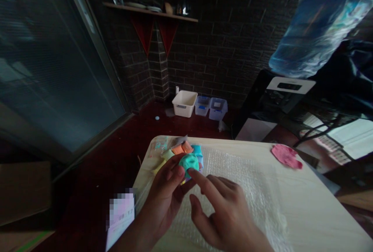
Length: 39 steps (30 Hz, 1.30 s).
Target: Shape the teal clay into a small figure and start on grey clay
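1. Turquoise clay lump [189, 161]: dimpled; lower centre of the frame.
2. Left hand [169, 182]: fingers and thumb closed around the lump.
3. Right hand [225, 201]: index fingertip against the lump, thumb held apart.
4. Coloured packets [182, 148]: orange, blue and yellow; just behind the lump.
5. Bubble wrap [250, 174]: spread on pale table [317, 209], lower right.
6. Pink clay piece [287, 156]: flattened; right side of the frame.

Turquoise lump [188, 160]: matt, clay-like
Bubble wrap [247, 180]: glossy, bumpy plastic
Tabletop [310, 201]: smooth, wood-look
Wall [201, 46]: rough brick
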Available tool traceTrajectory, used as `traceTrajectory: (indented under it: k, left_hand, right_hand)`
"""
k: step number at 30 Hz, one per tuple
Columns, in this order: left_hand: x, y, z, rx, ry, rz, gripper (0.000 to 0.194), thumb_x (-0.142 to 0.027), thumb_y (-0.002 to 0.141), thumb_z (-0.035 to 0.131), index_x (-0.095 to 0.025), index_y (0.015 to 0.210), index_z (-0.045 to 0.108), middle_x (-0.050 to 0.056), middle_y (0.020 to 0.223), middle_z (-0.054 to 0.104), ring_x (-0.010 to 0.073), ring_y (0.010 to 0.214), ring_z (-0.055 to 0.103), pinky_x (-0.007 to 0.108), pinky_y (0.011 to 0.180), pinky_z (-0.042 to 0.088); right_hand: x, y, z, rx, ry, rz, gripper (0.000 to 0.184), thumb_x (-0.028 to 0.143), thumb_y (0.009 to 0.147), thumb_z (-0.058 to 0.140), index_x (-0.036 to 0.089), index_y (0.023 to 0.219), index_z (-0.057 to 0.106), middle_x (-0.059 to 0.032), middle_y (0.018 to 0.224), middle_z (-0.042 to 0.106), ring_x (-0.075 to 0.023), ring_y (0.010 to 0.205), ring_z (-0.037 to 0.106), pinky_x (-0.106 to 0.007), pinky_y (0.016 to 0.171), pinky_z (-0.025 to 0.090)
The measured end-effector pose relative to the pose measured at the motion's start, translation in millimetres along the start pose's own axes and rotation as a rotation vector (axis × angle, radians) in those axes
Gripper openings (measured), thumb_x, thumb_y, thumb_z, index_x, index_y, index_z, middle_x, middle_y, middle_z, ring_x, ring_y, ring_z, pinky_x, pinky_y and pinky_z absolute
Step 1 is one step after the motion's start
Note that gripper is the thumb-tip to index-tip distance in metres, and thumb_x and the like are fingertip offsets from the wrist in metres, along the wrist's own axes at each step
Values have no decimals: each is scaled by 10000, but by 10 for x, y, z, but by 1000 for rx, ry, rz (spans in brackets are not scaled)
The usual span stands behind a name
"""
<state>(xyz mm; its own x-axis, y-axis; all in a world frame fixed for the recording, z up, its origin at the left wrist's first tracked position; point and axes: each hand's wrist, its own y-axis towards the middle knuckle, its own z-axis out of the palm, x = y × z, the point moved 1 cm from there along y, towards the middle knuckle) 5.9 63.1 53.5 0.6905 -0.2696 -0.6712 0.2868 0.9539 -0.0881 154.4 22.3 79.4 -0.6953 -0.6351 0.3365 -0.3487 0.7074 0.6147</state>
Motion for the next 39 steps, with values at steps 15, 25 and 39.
traceTrajectory:
  k: [15, 25, 39]
  left_hand:
    - [39, 57, -36, 1, -93, -50, 239, -317, 948, 746, -218, 1165, 765, 67, 1109, 771, 190, 936, 725, 351, 877, 626]
    - [21, 42, 7, -44, 9, 48, 245, -287, 921, 774, -203, 1151, 784, 87, 1193, 777, 234, 1082, 728, 326, 920, 616]
    - [10, 49, -57, -3, -141, -88, 311, -288, 923, 779, -232, 1226, 735, 63, 1212, 771, 202, 1038, 754, 309, 928, 635]
  right_hand:
    - [-54, -3, 7, -72, 122, 91, 492, 182, 940, 540, 181, 1430, 492, -15, 778, 679, -173, 564, 631, -321, 534, 541]
    - [-69, -23, 67, 13, -12, 40, 475, 208, 954, 551, 159, 1423, 494, -83, 870, 733, -259, 659, 704, -410, 551, 584]
    - [-87, -5, 27, -47, 131, 79, 557, 198, 940, 540, 183, 1492, 468, -31, 798, 698, -190, 615, 668, -328, 556, 550]
